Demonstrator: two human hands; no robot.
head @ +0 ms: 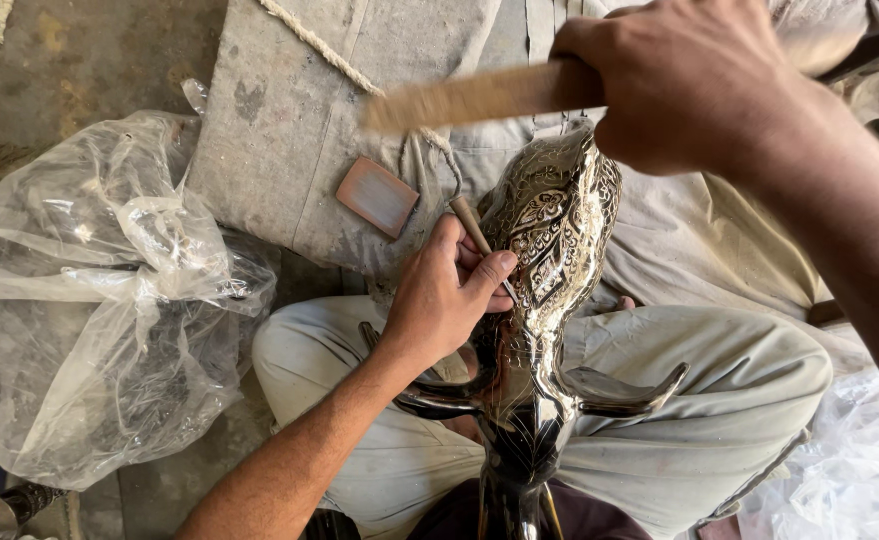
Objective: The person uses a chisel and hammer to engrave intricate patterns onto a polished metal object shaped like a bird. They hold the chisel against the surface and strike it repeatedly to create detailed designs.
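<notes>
We see one metal animal figure, dark and polished with engraved floral work on its long body and curved horn-like prongs near the bottom of the frame; it rests across our crossed legs, propped against the grey cloth on the floor. Our left hand is closed around one small chisel, fingertips pinching it with the tip set on the engraved surface. Our right hand is clamped on one wooden mallet handle, held above the figure and blurred. The hands are apart, the right one higher. Judgement: the figure looks heavy, rigid and slick where polished, so it would be best steadied at the narrow neck or by the prongs, not by the engraved face, which could mar. The chisel is light and stiff, and needs a pinch close to the tip. Count of other items: one reddish flat block on the cloth, one twisted rope, one large crumpled clear plastic bag at left, more plastic at lower right.
</notes>
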